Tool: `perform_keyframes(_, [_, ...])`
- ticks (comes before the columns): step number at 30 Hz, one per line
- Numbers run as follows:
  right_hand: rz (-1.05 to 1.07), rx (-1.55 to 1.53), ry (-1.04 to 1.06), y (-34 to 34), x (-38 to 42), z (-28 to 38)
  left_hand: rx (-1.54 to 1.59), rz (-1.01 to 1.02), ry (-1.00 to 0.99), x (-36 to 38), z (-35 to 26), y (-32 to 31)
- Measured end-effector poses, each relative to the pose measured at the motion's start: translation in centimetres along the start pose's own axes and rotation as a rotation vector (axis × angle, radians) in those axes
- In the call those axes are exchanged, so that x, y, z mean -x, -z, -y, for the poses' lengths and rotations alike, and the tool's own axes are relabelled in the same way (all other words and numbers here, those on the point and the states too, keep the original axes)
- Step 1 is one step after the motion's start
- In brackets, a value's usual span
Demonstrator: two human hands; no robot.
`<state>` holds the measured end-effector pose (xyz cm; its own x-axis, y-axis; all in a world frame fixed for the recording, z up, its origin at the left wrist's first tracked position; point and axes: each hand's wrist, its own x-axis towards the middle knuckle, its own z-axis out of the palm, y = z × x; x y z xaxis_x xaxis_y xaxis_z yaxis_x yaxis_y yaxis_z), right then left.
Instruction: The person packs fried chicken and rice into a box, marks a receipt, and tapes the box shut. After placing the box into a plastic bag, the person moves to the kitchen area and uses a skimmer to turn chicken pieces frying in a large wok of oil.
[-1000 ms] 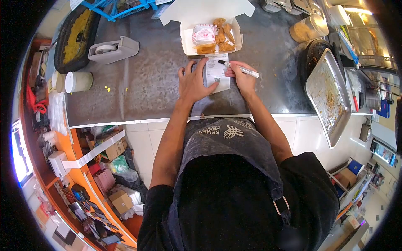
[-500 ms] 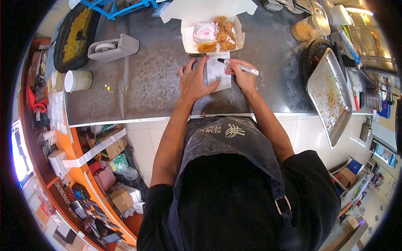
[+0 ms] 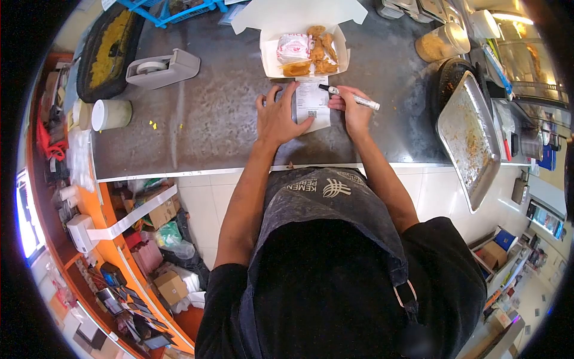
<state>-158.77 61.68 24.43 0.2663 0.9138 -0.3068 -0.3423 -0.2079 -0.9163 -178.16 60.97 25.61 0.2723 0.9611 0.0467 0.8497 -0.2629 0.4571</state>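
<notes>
A printed receipt (image 3: 311, 99) lies on the dark metal counter, its top edge close to an opened white food box (image 3: 269, 67). My left hand (image 3: 277, 118) rests with spread fingers along the receipt's left side, thumb tip on its lower part. A white marker (image 3: 365, 102) with a black end is gripped in my right hand (image 3: 354, 113), over the receipt's right edge. Inside the box are pieces of fried chicken (image 3: 323, 48) and a wrapped item (image 3: 293, 48) in white paper with pink print.
A grey tape dispenser (image 3: 164, 69) and a lidded white tub (image 3: 112, 115) stand to the left, near a black tray (image 3: 89, 78). On the right, a crumb-covered metal tray (image 3: 469, 137) juts past the counter edge below a jar (image 3: 442, 43).
My right hand has shifted slightly right with the marker, whose black end has moved away from the receipt's middle. My left hand stays in place.
</notes>
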Motion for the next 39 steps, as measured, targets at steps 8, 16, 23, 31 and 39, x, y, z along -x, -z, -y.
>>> perform_keyframes(8, [0.150, 0.145, 0.018, 0.4, 0.4, -0.2, 0.019, -0.006, -0.001, 0.0, 0.0, 0.0])
perform_keyframes(16, [0.189, 0.251, -0.016, 0.8, 0.2, -0.2, 0.029, -0.012, -0.004, -0.1, 0.0, 0.0])
perform_keyframes(23, [-0.003, 0.175, 0.152, -1.9, 1.2, 3.2, -0.008, 0.001, 0.008, 0.3, 0.1, -0.5])
perform_keyframes(31, [0.632, 0.434, 0.813, -23.8, -3.6, 13.1, 0.006, -0.160, -0.144, 0.6, 0.7, 0.4])
perform_keyframes(39, [0.564, 0.633, 1.298, -42.5, -11.4, 10.7, 0.128, -0.295, -0.087, 0.7, 1.4, 0.6])
